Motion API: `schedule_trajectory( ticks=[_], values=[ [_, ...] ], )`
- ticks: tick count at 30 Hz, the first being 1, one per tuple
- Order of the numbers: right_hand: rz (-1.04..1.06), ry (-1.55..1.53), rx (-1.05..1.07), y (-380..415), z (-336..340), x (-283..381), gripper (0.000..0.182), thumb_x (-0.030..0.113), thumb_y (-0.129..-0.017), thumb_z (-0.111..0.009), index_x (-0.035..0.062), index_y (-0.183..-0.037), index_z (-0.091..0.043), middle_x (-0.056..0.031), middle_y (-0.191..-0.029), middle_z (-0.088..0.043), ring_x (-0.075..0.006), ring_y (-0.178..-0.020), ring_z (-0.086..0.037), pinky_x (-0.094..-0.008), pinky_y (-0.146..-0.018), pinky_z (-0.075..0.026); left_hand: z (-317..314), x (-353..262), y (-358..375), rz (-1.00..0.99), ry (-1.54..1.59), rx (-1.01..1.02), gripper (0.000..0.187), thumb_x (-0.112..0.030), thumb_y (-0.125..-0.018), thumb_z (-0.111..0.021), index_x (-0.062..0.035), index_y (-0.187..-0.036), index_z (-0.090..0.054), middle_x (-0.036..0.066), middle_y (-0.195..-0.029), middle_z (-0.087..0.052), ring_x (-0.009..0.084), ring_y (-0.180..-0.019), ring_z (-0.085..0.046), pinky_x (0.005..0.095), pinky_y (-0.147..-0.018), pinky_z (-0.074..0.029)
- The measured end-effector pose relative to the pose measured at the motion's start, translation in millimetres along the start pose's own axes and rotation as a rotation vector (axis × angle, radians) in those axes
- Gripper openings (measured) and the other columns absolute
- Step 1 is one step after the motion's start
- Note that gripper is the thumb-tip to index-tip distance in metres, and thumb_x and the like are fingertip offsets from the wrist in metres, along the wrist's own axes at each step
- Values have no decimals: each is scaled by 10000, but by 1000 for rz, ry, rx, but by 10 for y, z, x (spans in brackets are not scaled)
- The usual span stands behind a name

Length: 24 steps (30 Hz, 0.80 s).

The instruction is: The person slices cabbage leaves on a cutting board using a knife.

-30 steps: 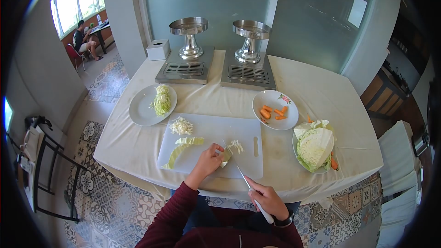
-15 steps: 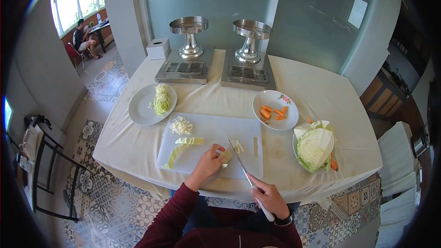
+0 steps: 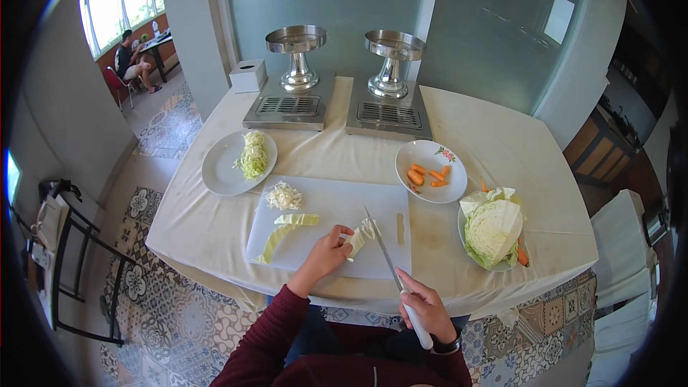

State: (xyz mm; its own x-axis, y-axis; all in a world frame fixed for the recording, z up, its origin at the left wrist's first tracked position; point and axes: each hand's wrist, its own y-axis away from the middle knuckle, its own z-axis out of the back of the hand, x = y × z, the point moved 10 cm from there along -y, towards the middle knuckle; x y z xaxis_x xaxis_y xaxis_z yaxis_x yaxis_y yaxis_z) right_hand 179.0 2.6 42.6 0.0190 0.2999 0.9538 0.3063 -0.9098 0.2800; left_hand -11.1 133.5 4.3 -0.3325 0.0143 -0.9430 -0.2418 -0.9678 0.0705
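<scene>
Slicing appears in hand. Left hand (image 3: 327, 251) pinches cabbage piece (image 3: 360, 239) at cutting board's (image 3: 337, 197) 4 o'clock; right hand (image 3: 428, 308) clenches knife (image 3: 388, 255), blade at the piece's right end. Shreds (image 3: 284, 196) lie at 11 o'clock. Another cut calls for tucked left fingertips, steady blade.

looks like a dining or catering room; cloth-covered table (image 3: 502, 129), steel display stands (image 3: 299, 64), patterned tile floor (image 3: 161, 315)

White-handled knife (image 3: 390, 264), blade slanted over cutting board (image 3: 337, 203); pale-green cabbage piece (image 3: 359, 241), partly sliced, beside blade.
</scene>
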Motion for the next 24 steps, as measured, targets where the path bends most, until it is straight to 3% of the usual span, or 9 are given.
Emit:
schedule_trajectory(
  ticks=[1,4,14,24],
  values=[
    [1,-24,-8,24,3,26,570,104,-998,-494,89,-1545,-333,-4,-640,-506,-74,-527,-474,-241,-522,-447,-6,23,-10,0,-2,2,317,-83,-886,-538,-35,-1200,-541,82,-751,-640,152,-668,-566,308,-635,-448],
    [33,27,-2,48,1,52,567,100,-996,-504,89,-1541,-347,7,-649,-501,-66,-541,-473,-237,-538,-453,7,32,-17,1,-32,-13,315,-140,-867,-570,-32,-1161,-535,132,-710,-635,282,-677,-631,374,-666,-483],
    [72,296,11,-52,-107,-73,568,134,-976,-562,140,-1521,-402,8,-661,-519,-74,-597,-477,-247,-604,-456,6,52,-31,-15,20,-44,301,-151,-874,-574,-19,-1144,-558,140,-695,-642,283,-653,-635,374,-652,-481],
    [70,324,12,-100,-162,-61,570,136,-968,-557,138,-1517,-404,-2,-640,-517,-80,-587,-475,-258,-597,-457,15,34,-34,-41,4,-51,289,-151,-883,-579,-35,-1148,-569,139,-656,-623,273,-622,-617,375,-628,-466]
  ],
)
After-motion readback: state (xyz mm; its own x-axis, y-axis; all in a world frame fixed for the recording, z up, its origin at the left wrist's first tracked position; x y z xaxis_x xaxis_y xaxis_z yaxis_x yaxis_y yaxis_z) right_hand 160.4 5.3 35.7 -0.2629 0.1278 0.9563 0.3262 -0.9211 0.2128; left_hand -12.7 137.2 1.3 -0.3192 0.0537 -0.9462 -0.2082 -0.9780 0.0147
